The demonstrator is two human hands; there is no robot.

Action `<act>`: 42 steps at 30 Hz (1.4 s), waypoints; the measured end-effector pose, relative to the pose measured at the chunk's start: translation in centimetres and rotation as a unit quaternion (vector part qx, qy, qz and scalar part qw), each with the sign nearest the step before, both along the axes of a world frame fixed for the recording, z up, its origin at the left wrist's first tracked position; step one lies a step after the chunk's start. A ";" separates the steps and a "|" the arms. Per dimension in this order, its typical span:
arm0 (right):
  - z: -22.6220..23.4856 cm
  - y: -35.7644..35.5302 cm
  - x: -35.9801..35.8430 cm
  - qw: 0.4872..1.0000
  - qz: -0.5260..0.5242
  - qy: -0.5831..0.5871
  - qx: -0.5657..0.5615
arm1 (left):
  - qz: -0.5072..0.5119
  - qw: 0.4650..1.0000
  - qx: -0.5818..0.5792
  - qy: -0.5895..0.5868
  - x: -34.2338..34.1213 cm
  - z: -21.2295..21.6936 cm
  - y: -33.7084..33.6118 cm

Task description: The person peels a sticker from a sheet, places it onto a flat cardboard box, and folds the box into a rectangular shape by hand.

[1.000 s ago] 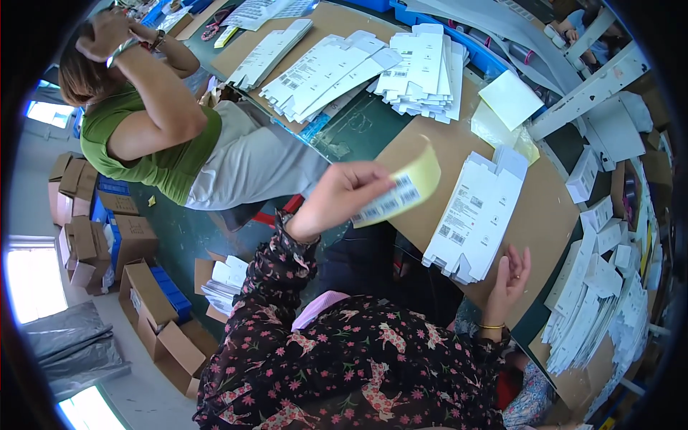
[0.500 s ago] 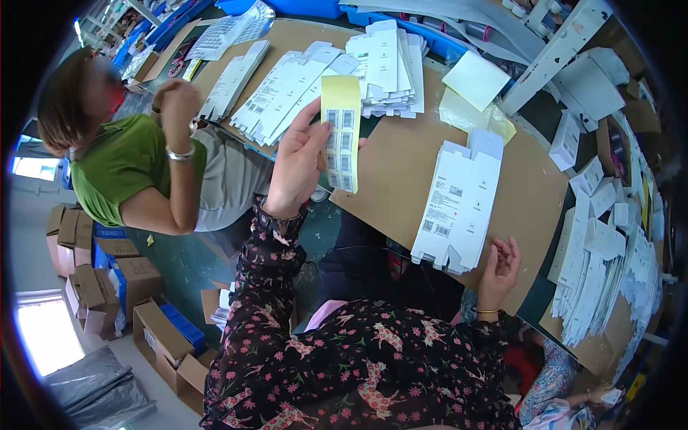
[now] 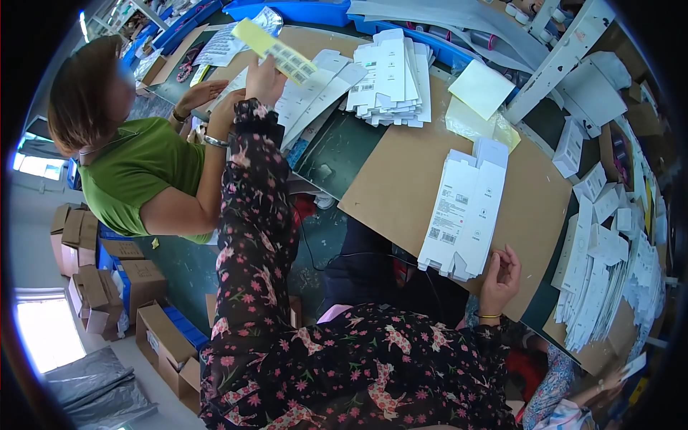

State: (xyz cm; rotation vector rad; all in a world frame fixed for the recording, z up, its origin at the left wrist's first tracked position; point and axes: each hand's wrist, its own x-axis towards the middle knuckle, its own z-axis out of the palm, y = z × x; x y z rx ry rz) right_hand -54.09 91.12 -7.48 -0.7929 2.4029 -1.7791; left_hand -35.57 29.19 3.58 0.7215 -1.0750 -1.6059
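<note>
The left hand (image 3: 265,82) pinches a yellow label sheet (image 3: 274,50) between thumb and fingers, raised over a fan of flat cartons (image 3: 326,82), close to the arms of a co-worker (image 3: 154,172) in green. The right hand (image 3: 502,278) is loosely spread, fingers half curled, by the near end of a carton stack (image 3: 466,208); whether they touch I cannot tell.

Behind, a blue bin (image 3: 453,51) along the far edge holds dark, pink-rimmed items, too small to make out. A clear bag (image 3: 504,135) lies partly under a pale pad (image 3: 481,89). On the floor at left, an open box (image 3: 159,337) has something blue inside or beside it; I cannot tell which.

The carton stack's near end lies just by the worktop's near edge. Bare brown board (image 3: 390,172) flanks the stack on both sides; a green strip of worktop (image 3: 344,147) separates this board from the carton fan. More cartons (image 3: 591,279) crowd the right side.
</note>
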 end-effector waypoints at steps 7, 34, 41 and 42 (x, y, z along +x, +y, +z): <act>0.2 -0.2 0.1 0.999 -0.032 0.040 0.019 | 0.066 0.988 0.047 -0.128 2.1 -5.4 1.0; 1.4 -0.5 0.6 0.996 0.034 0.077 0.009 | -0.203 0.880 -0.325 -0.282 -1.3 -6.1 39.1; 1.8 -0.5 -0.2 0.992 0.106 0.066 0.022 | -0.164 0.873 -0.367 -0.276 -1.6 -6.7 42.3; 1.7 -0.4 -0.2 0.990 0.114 0.084 0.018 | -0.165 0.871 -0.368 -0.281 -1.5 -6.8 42.5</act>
